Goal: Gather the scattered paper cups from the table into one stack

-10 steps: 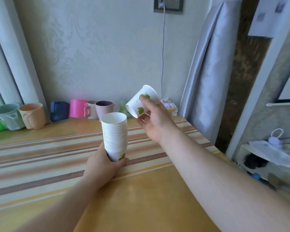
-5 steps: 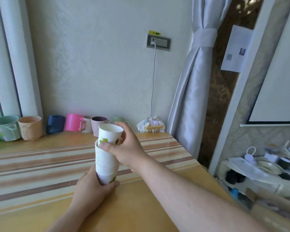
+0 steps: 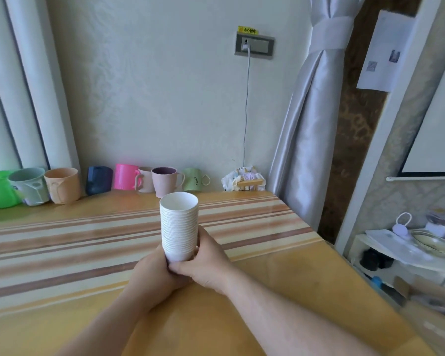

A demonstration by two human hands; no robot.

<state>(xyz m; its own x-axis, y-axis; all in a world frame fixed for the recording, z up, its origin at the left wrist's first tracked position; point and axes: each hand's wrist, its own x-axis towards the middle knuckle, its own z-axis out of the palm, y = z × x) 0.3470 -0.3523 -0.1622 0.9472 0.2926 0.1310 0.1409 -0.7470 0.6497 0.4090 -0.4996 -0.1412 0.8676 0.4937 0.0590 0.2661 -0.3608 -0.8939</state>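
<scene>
Stack of paper cups [image 3: 179, 227] now complete, right hand [image 3: 206, 263] lowered beside left hand [image 3: 152, 276]

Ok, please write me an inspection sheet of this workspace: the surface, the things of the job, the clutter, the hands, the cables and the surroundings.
Surface: wooden table with a striped cloth under a clear cover.
Job's things: one upright paper cup stack, held at its base; no loose paper cups seen on the table.
Clutter: row of plastic mugs along the wall, from green on the left to pale green; a crumpled packet at the back corner.
Hands: left hand and right hand both grip the stack's base.
Cables: one white cable hangs from the wall socket down behind the table.
Surroundings: tied grey curtain on the right; low shelf with dishes.
</scene>
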